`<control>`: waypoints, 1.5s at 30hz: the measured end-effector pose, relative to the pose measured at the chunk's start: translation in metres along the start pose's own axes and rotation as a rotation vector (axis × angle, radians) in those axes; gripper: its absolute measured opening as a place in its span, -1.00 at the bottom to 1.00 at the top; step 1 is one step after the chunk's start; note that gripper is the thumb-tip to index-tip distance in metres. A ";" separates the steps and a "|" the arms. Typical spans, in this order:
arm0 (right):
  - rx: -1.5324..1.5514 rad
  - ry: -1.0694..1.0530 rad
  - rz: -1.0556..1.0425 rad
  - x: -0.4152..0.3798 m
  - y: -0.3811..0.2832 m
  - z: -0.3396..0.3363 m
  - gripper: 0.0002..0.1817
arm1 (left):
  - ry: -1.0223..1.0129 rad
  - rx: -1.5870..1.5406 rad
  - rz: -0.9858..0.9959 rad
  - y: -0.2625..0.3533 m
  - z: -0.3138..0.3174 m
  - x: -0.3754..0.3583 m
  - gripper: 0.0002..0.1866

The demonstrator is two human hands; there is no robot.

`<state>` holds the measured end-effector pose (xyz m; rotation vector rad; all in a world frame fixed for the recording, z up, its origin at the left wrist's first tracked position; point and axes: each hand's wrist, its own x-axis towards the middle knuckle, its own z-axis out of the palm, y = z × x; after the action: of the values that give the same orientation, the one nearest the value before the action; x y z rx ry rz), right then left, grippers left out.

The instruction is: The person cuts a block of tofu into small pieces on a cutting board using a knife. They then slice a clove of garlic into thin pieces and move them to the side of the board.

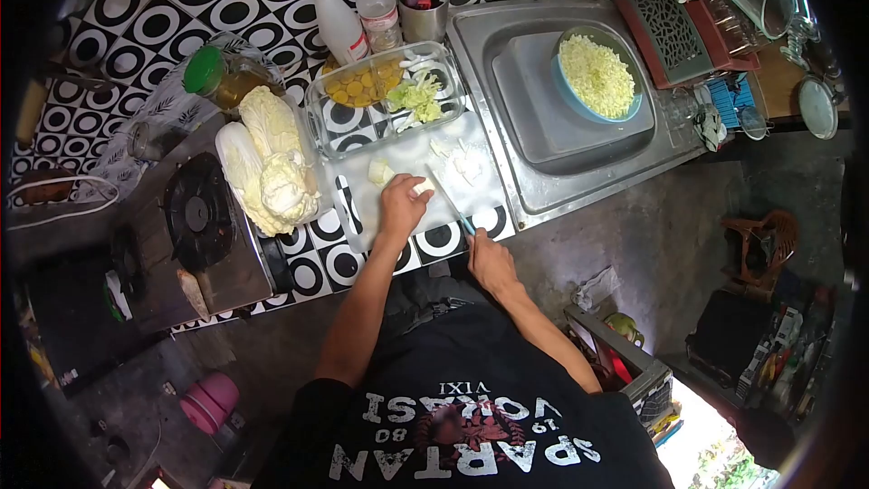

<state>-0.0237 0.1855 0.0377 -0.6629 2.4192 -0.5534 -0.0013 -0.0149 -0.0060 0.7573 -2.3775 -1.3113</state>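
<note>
My left hand [404, 206] presses a small pale vegetable piece [424, 186] onto the translucent cutting board [362, 217], its fingers curled round it. In my right hand [490, 258] is the blue handle of a knife [450, 200], whose blade lies just right of the piece. Chopped white bits [464, 163] lie beyond the blade, and another pale chunk [380, 172] rests above my left hand. Behind the board stands a divided glass dish [319, 118] with yellow slices [364, 84] and shredded green leaves [417, 98].
Cabbages [270, 163] lie left of the board, beside the stove [201, 208]. A bowl of shredded cabbage [597, 77] stands in the sink [534, 163]. Bottles [378, 16], a utensil cup [424, 20] and a green-lidded jar [217, 77] stand behind. A dish rack [674, 27] is at right.
</note>
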 end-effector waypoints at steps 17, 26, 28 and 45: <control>-0.002 -0.059 0.034 -0.011 -0.013 -0.017 -0.68 | -0.051 0.017 -0.082 -0.004 0.001 -0.001 -0.71; 0.027 -0.055 0.007 -0.010 -0.005 -0.014 -0.71 | -0.054 0.003 -0.095 0.000 -0.001 0.001 -0.73; 0.015 -0.077 0.011 -0.006 -0.007 -0.014 -0.71 | -0.045 -0.010 -0.087 -0.001 0.000 0.000 -0.74; -0.035 -0.088 0.084 0.005 -0.010 0.002 -0.68 | -0.043 -0.009 -0.087 -0.003 0.000 0.001 -0.76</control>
<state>-0.0227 0.1740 0.0389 -0.5852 2.3667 -0.4389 -0.0010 -0.0165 -0.0088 0.8470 -2.3950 -1.3842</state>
